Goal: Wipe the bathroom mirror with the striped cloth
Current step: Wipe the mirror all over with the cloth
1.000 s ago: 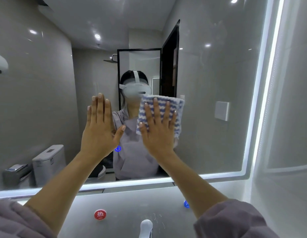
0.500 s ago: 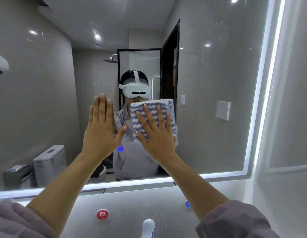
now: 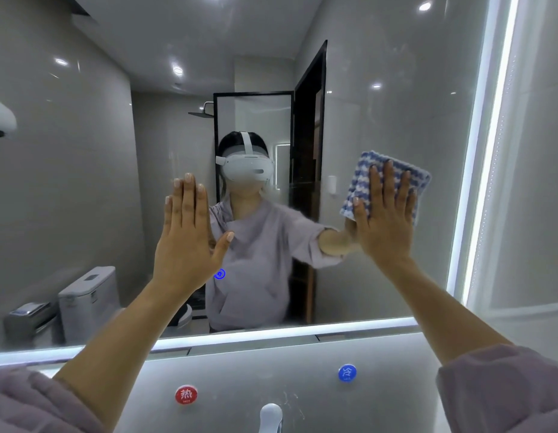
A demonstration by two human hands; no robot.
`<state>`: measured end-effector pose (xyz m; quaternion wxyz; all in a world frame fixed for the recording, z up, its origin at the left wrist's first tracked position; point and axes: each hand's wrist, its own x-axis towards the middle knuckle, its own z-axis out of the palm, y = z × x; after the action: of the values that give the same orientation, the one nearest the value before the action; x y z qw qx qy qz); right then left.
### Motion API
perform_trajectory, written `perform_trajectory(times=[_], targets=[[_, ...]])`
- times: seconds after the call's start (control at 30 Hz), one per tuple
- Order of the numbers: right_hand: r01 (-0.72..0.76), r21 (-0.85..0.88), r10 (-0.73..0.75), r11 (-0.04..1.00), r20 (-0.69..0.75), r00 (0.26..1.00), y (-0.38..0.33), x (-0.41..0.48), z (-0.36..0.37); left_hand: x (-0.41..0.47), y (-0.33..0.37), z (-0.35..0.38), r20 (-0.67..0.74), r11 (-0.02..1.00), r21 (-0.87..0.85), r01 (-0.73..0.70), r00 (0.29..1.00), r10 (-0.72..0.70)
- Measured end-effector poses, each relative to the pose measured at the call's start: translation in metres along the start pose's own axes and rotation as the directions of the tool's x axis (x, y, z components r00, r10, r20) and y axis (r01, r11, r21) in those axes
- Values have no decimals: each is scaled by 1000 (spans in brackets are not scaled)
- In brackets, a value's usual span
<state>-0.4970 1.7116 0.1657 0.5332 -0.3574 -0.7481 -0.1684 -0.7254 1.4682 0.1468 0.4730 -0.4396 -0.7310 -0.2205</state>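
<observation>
Nearest, a white faucet (image 3: 270, 417) stands between a red hot-water sticker (image 3: 186, 394) on the left and a blue cold-water sticker (image 3: 347, 373) on the right. Farther, the left hand (image 3: 187, 242) lies flat and empty on the bathroom mirror (image 3: 380, 104). The right hand (image 3: 385, 220), fingers straight, presses the striped cloth (image 3: 359, 182) to the glass near its lit right edge (image 3: 477, 182). Grey tiled walls and a toilet (image 3: 87, 298) show in reflection.

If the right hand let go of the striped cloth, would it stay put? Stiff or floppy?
Probably floppy: the cloth looks folded, with a soft ribbed weave. Likely light: the flat right hand alone pins it to the mirror. Released, it would likely drop, since the glass is smooth and upright.
</observation>
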Motion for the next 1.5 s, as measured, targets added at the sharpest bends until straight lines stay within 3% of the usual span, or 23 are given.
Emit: perform_trajectory(times=[0.27, 0.63, 0.77, 1.03, 1.23, 1.5], targets=[[-88, 34, 88, 996, 4, 996, -36, 4, -1, -1, 1, 1, -13, 1000, -27, 1, 1000, -1], [248, 42, -243, 968, -100, 965, -145, 22, -4, -1, 3, -1, -12, 1000, -24, 13, 1000, -14], [336, 45, -333, 941, -73, 940, -176, 17, -2, -2, 3, -2, -6, 1000, -17, 21, 1000, -21], [463, -45, -464, 885, -16, 886, -140, 26, -5, -1, 2, -3, 1, 1000, 9, 23, 1000, -23], [350, -64, -354, 934, -56, 934, -71, 37, -13, -1, 3, -4, -10, 1000, -2, 28, 1000, -28], [36, 12, -36, 999, -19, 999, 2, 32, -13, -1, 3, -3, -11, 1000, 6, 22, 1000, -22]])
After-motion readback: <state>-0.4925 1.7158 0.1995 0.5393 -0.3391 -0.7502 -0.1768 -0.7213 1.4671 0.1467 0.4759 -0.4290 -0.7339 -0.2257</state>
